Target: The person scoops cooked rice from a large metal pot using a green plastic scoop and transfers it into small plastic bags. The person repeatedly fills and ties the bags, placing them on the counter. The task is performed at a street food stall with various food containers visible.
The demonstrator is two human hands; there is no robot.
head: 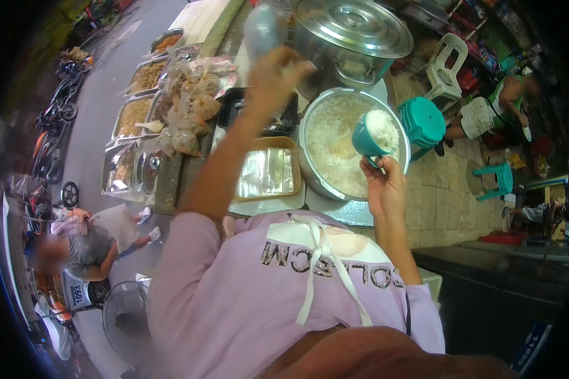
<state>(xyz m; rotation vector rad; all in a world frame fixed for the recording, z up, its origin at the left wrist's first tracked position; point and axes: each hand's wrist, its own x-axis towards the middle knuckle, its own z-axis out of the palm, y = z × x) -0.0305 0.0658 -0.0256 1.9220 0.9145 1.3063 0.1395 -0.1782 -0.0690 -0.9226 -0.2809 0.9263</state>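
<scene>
My right hand (385, 184) grips the handle of a teal plastic cup (360, 137) heaped with white cooked rice (382, 127). The cup is tilted over a large round metal pot (308, 158) that holds more rice. Blurred by motion, my left hand (280, 71) is raised near the covered pot, its fingers pinched on what looks like a clear plastic bag (264, 32), also blurred. Below that hand sit a black plastic tray (226, 111) and a tan tray (291, 184) with clear plastic sheets or bags (268, 170).
A big lidded steel pot (355, 28) stands at the back. Knotted food bags (197, 106) and metal food trays (135, 116) line the left. Teal stools (422, 121) and a white chair (448, 64) are right. People (92, 248) stand at left and sit (488, 109) at right. A fan (123, 317) is lower left.
</scene>
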